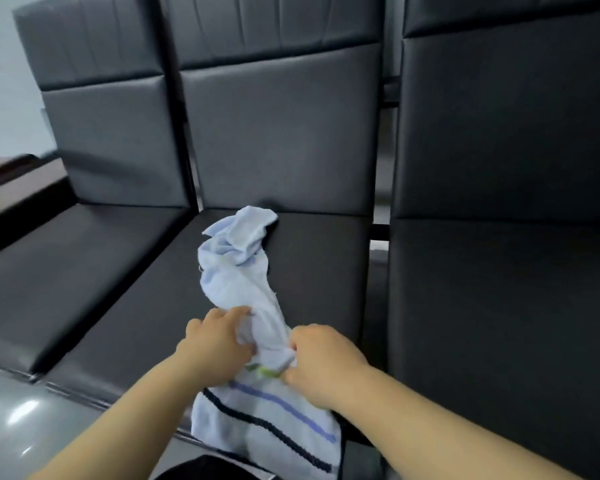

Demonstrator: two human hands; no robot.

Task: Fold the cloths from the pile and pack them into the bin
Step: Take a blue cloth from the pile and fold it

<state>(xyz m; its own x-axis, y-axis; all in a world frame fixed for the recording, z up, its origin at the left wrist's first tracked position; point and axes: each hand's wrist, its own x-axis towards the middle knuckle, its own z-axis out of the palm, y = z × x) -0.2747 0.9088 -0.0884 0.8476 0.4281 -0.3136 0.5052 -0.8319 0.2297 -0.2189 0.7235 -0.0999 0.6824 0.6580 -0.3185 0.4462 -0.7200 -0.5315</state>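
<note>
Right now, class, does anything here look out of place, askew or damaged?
The pale blue cloth is bunched and twisted along the black seat, its striped end hanging over the front edge. The left hand and right hand grip it. Nothing looks damaged.

The cloth [236,271] at center frame looks like soft, matt terry; the seats [309,258] are smooth, faintly sheened black leatherette; the floor [18,417] at lower left is glossy.
</note>
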